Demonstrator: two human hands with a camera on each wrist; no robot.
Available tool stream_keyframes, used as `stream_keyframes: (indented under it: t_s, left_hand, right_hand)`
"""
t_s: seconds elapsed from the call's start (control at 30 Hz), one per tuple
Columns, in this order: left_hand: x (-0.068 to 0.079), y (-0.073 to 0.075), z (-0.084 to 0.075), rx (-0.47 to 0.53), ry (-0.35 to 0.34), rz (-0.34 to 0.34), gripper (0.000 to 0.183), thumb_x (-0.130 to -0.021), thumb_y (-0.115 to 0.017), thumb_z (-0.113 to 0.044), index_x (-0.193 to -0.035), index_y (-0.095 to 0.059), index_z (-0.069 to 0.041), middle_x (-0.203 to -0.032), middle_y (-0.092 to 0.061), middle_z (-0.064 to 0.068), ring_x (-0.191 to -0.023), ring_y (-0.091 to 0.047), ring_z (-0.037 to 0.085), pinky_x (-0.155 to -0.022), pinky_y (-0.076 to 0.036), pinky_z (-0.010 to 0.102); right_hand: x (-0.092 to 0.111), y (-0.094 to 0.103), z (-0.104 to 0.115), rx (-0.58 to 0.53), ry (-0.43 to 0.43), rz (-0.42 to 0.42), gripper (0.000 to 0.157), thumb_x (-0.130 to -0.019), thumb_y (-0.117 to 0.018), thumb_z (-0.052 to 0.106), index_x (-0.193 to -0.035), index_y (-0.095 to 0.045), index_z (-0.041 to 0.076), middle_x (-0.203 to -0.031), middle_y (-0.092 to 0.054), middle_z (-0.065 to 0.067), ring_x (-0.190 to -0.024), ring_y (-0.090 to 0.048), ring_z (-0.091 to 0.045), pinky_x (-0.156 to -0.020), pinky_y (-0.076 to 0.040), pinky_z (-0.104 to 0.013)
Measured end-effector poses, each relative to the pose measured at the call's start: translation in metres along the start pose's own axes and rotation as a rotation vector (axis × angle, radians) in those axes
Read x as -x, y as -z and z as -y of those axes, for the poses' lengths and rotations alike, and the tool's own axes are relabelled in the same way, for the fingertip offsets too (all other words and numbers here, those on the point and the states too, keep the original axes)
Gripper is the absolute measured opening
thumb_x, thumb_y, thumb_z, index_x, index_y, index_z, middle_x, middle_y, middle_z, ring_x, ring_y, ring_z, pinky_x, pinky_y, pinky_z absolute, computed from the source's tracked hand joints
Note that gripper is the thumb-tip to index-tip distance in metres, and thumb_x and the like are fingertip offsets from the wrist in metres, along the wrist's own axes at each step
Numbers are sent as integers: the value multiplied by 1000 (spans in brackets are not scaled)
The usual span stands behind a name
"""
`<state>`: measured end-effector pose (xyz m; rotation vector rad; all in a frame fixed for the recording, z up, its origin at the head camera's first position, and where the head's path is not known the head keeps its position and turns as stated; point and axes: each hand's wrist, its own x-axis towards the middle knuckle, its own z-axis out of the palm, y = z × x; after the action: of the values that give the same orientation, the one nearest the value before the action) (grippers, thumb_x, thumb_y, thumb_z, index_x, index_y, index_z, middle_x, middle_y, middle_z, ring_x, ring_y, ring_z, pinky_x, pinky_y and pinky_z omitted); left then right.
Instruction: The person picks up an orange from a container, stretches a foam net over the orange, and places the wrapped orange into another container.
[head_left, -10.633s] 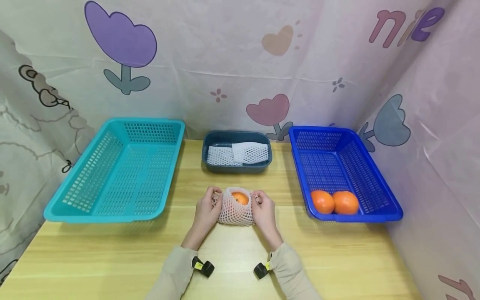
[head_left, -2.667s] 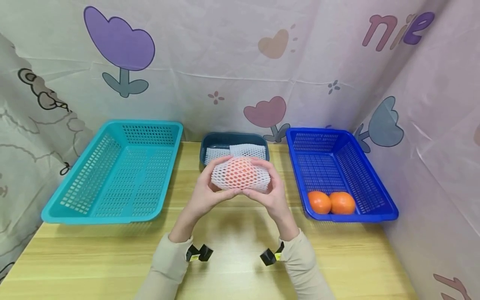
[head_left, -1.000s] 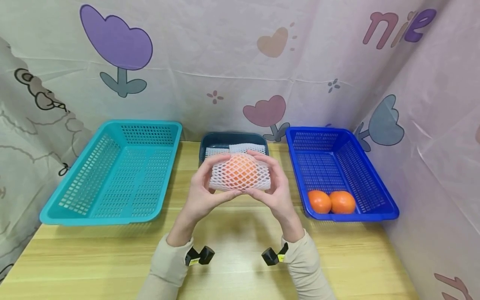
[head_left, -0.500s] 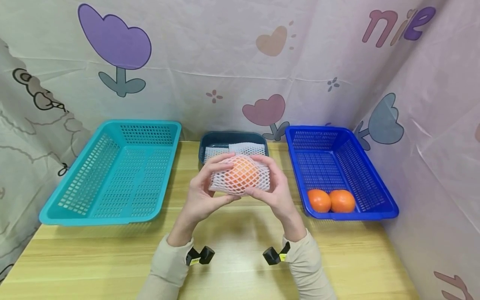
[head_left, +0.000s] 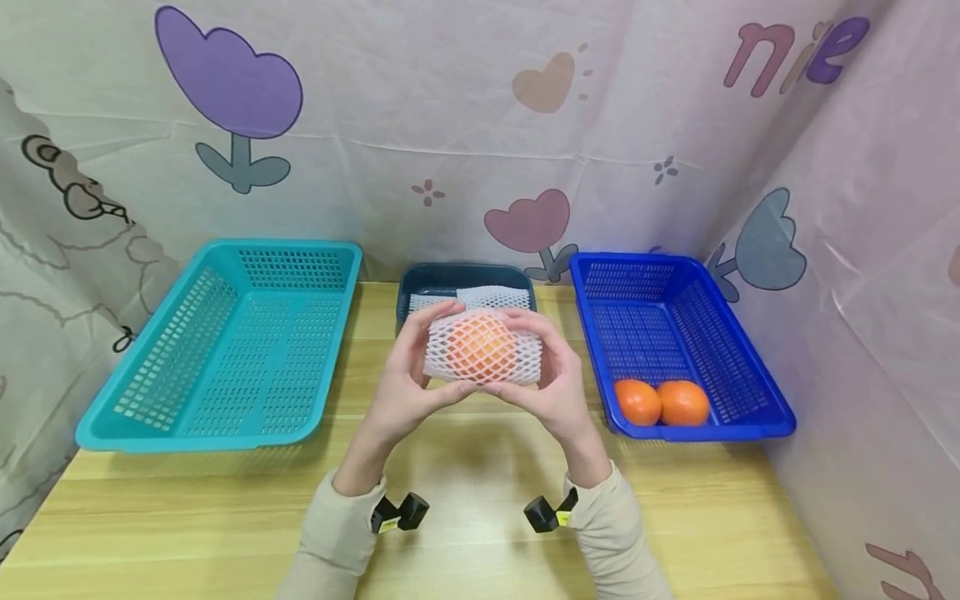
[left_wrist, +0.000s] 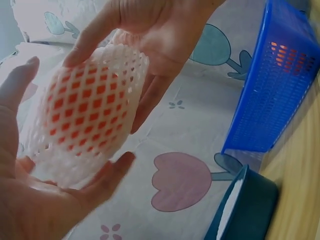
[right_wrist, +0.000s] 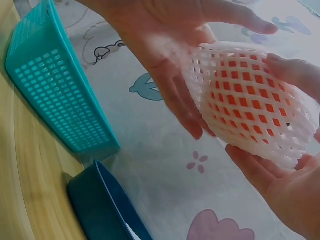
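Observation:
An orange in a white foam net sleeve is held up above the table between both hands, its colour showing through the mesh. My left hand cups the sleeve's left end, thumb along the lower edge and fingers over the top. At the other end my right hand grips it the same way, and the two thumb tips come together at the near edge. Both wrist views show the foam net covering the fruit's middle, with loose mesh at the ends.
Behind the hands stands a dark teal tub with white foam nets inside, partly hidden. A turquoise basket sits at left. The blue basket at right holds two oranges. A printed curtain hangs behind.
About ten seconds ago the hands worked the net on the table, with the orange partly bare. It has since been raised and covered; lately the hands only tilt it slightly and shift their fingers.

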<state>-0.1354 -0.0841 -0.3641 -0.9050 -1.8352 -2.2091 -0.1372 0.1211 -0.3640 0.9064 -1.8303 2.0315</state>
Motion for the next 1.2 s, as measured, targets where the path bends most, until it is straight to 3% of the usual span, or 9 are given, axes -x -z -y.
stream_keyframes:
  t_s: [0.1,0.17,0.3,0.5,0.63,0.77,0.9,1.07,1.2]
  left_hand:
    - [0,-2,0,-7,75,-15,81,-80,-81,-1,-148,-38,-8,-144,-42,12,-121,-51,30,-92,-55,36]
    - [0,-3,0,-22,85,-28,77,-79,-81,0,-145,-41,-7,-140,-44,13,-117,-53,31,-88,-57,38]
    - [0,-3,0,-44,50,-47,72,-76,-81,7,-139,-48,-3,-137,-47,14,-115,-55,31,-84,-58,40]
    - [1,-2,1,-36,-1,-47,77,-69,-81,15,-138,-48,-1,-138,-47,14,-116,-55,32,-86,-57,41]
    - [1,-1,1,-27,-55,-32,81,-65,-81,20,-136,-47,3,-139,-47,17,-119,-53,34,-89,-56,41]
    - [0,0,2,-12,-131,7,80,-60,-81,25,-132,-48,10,-141,-45,22,-127,-47,39,-96,-52,43]
    - [0,1,3,-6,-162,38,76,-60,-82,24,-128,-50,11,-144,-43,23,-131,-42,41,-99,-50,44]
    - [1,2,4,18,-140,53,79,-62,-82,21,-133,-48,10,-147,-41,22,-133,-40,41,-101,-49,43]
    - [1,2,4,64,-65,51,81,-72,-82,10,-142,-42,4,-149,-39,19,-130,-44,37,-99,-50,40]
  right_hand:
    - [1,0,-1,15,49,16,68,-75,-89,23,-123,-53,-10,-140,-48,-23,-131,-41,-42,-103,-46,-43]
    - [1,-1,-2,11,67,28,64,-76,-89,20,-122,-55,-8,-140,-47,-23,-131,-40,-42,-103,-46,-43]
    - [1,-1,-2,-8,70,47,62,-76,-88,17,-125,-55,-3,-146,-42,-22,-133,-38,-43,-102,-48,-43]
    - [-1,0,-1,-22,69,30,75,-78,-86,21,-135,-46,-6,-149,-40,-23,-138,-32,-43,-108,-41,-46]
    - [-1,1,-1,-25,22,35,81,-80,-85,25,-141,-41,-4,-149,-42,-21,-135,-36,-41,-109,-40,-45]
    - [1,2,0,-31,-70,61,83,-81,-83,30,-145,-39,2,-147,-44,-18,-129,-43,-36,-103,-46,-40]
    - [2,2,1,-45,-137,54,80,-80,-84,30,-143,-42,3,-142,-47,-16,-122,-50,-32,-96,-52,-37]
    - [3,2,0,-36,-105,41,77,-79,-85,28,-138,-46,-3,-138,-50,-18,-118,-51,-32,-94,-52,-36]
    - [3,2,-1,-12,-40,24,79,-77,-87,30,-134,-46,-7,-140,-49,-19,-124,-49,-36,-99,-49,-38]
